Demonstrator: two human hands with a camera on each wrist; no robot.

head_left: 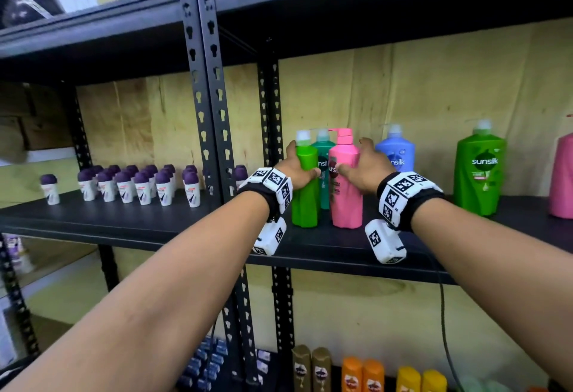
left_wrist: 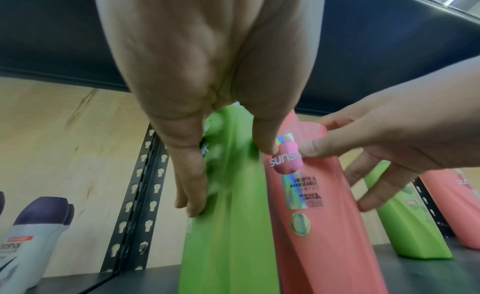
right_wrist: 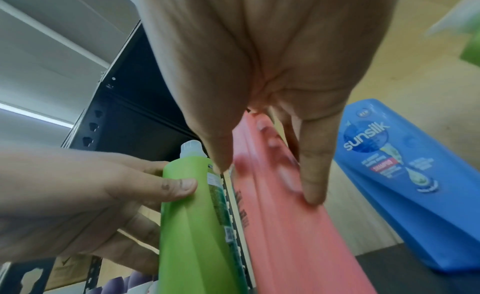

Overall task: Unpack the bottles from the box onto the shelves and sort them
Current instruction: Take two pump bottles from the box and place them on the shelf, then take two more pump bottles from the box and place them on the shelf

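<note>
Head view: two hands on two bottles on the black shelf (head_left: 161, 221).
Left hand (head_left: 296, 168) grips the upright green bottle (head_left: 305, 187); right hand (head_left: 364, 168) wraps fingers round the pink bottle (head_left: 345, 187) just right of it.

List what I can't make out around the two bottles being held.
- Teal bottle: head view, mostly hidden behind green bottle and pink bottle.
- Green bottle's label: left wrist view, blurred, covered by left hand.
- Pink bottle's side print: right wrist view, blurred under right hand.
</note>
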